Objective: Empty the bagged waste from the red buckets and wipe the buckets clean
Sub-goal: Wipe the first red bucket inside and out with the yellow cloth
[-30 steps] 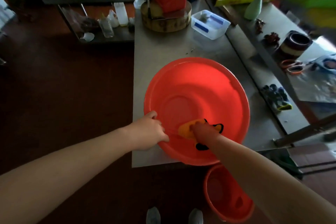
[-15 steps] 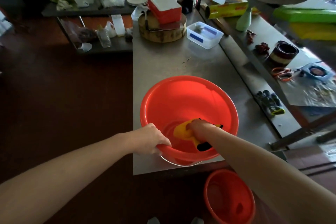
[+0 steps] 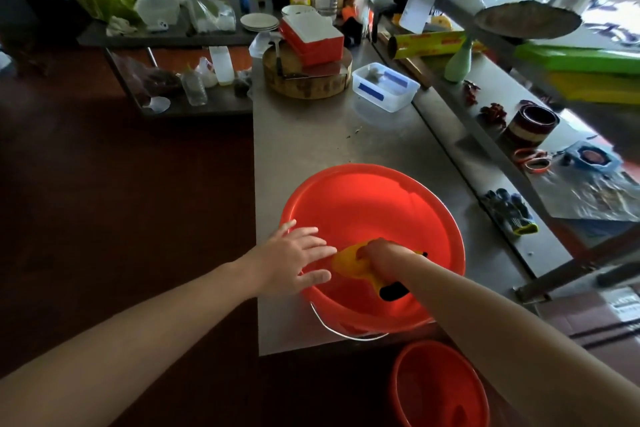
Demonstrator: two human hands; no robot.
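Left hand: the left hand (image 3: 294, 260) lies flat with fingers straight and spread over the near left rim of the red bucket (image 3: 374, 205). The fingertips reach inward, just beside the cloth.
Right hand: the right hand (image 3: 384, 251) is down inside the bucket, with fingers curled round a yellow cloth (image 3: 348, 262) held against the near inner wall. A black part of the cloth shows under the wrist.
Bucket: it stands upright on the counter (image 3: 311, 149) at the near edge, under both hands. Its wire handle (image 3: 332, 328) hangs over the counter's edge below the left hand.
In the way: the right forearm crosses the near rim and hides that stretch of wall.
Second red bucket (image 3: 433, 385): on the floor, below the right forearm, which partly covers it.
Beyond the hands: a clear tub (image 3: 384, 87) marked with blue, then a round chopping block (image 3: 304, 80) carrying a red and white box (image 3: 311, 37).
Right of the right hand: dark gloves (image 3: 509, 213) lie well apart from it, and orange-handled scissors (image 3: 531, 160) lie farther off.
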